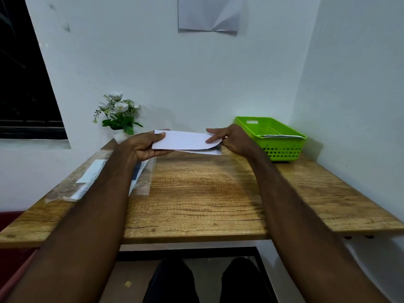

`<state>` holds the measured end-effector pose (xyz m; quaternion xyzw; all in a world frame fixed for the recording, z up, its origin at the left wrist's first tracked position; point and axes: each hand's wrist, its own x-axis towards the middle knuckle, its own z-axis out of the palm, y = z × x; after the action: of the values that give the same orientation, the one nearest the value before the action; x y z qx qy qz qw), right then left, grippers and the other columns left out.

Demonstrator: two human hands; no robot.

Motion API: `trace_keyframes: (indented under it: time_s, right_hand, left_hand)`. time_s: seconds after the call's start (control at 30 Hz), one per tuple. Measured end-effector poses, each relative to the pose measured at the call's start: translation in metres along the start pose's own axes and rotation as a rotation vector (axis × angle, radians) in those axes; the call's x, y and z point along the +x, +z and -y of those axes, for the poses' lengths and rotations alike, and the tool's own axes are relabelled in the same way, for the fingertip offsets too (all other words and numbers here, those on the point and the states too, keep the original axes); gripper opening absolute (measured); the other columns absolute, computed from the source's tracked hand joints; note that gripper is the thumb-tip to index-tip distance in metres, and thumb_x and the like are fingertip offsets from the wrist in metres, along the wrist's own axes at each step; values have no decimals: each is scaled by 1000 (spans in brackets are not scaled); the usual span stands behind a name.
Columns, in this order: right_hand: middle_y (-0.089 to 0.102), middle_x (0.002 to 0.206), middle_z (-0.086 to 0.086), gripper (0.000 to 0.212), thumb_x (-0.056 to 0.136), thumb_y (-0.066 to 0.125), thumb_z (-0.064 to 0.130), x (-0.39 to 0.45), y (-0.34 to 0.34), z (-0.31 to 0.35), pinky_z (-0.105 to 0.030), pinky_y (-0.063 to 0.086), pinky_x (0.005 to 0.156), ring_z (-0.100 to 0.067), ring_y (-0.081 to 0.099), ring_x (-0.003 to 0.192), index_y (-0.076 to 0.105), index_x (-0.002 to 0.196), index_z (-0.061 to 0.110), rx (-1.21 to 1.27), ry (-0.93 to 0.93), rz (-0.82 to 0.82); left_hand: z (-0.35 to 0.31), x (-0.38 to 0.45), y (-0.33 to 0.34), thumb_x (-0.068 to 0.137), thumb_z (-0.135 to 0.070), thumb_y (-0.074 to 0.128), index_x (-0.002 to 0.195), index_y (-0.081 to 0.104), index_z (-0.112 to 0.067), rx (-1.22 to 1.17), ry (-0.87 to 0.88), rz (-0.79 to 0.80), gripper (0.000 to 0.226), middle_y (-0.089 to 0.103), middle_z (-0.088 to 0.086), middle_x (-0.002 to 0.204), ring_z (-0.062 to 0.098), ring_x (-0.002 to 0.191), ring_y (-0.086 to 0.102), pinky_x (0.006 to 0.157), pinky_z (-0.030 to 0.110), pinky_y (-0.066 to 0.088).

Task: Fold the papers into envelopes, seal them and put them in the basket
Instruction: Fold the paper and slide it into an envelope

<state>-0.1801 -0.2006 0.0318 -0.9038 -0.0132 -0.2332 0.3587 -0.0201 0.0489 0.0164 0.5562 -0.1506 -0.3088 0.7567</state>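
Wood-grain laminate, matt and streaked with dark cracks, forms the table (207, 193), the largest surface shown; its far edge meets a smooth white wall. At the left edge lies a clear, glossy plastic sleeve (98, 182) holding flat sheets, partly hidden by the forearm. At the far right corner stands the basket (282, 147), bright green rigid plastic with a perforated wall and a cut-out handle; a pale flat item already lies inside it. At the far left corner is a small white pot of artificial flowers (119, 112). Raised above the far middle of the table, clear of the surface, is the folded paper (183, 141), thin, white and limp, its upper layer curling away from the lower one at the right end. The left hand (144, 147) grips the paper's left end, thumb on top and fingers beneath. The right hand (231, 138) pinches the right end with its fingertips (211, 139) pressed on the upper layer.

Likely risks: the loose right layer may spring open if the pinch slackens, so the seal could set crooked or fail; uneven pulling may crease or tear so thin a sheet; an unsealed envelope may unfold on reaching the basket.
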Motion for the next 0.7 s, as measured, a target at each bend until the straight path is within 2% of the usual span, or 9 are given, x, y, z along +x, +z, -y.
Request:
trace_keyframes:
  time_s: [0.07,0.13,0.2,0.27,0.33,0.43,0.57,0.7]
  right_hand:
    - [61,141,-14,66,71,32,-25,1,-1,-1,-26,37,117,-19,52,137,78,110,1,-53,3,-8]
    - [66,134,-11,67,69,32,-22,2,-1,-1,-27,42,113,-19,57,133,80,107,5,-39,14,-108]
    - [72,126,-9,60,74,37,-17,6,3,0,-30,47,109,-17,63,126,81,107,7,-1,23,-222]
    - [74,123,-2,45,86,49,-5,12,11,5,-33,49,107,-13,65,122,80,111,14,-70,10,-282]
    - [73,124,6,31,94,58,13,18,22,13,-34,49,105,-11,64,121,78,115,22,-184,-6,-272]
    - [73,122,10,25,98,59,33,28,39,33,-37,50,100,-14,63,119,77,113,28,-310,-19,-194]
    - [75,95,5,30,98,57,40,39,58,53,-45,51,92,-21,66,96,78,91,21,-410,0,-106]
    - [68,86,5,31,99,57,42,45,68,60,-46,47,95,-22,64,94,74,85,20,-434,20,-97]
  left_hand:
    - [-1,1,-1,105,-9,52,114,65,-11,8,18,-10,16,65,17,118,31,106,65,70,44,65]
    - [-1,2,-2,105,-9,53,114,65,-12,24,33,-12,16,66,15,116,30,106,65,69,44,65]
    - [-1,3,-2,104,-10,54,114,66,-13,43,44,-4,16,67,14,115,28,104,66,69,43,65]
    - [0,5,-2,104,-11,55,115,66,-14,68,51,7,16,68,13,114,26,104,67,68,42,65]
    - [0,6,-1,103,-12,57,115,67,-14,83,52,26,17,69,12,114,26,105,67,66,41,65]
    - [1,9,1,103,-13,57,116,68,-15,106,60,65,17,71,11,112,24,102,70,66,40,65]
    - [3,11,1,102,-16,59,117,71,-15,142,80,114,20,75,11,113,23,100,75,71,41,64]
    - [4,10,2,97,-19,64,114,77,-17,169,97,149,21,75,12,117,24,105,74,75,40,64]
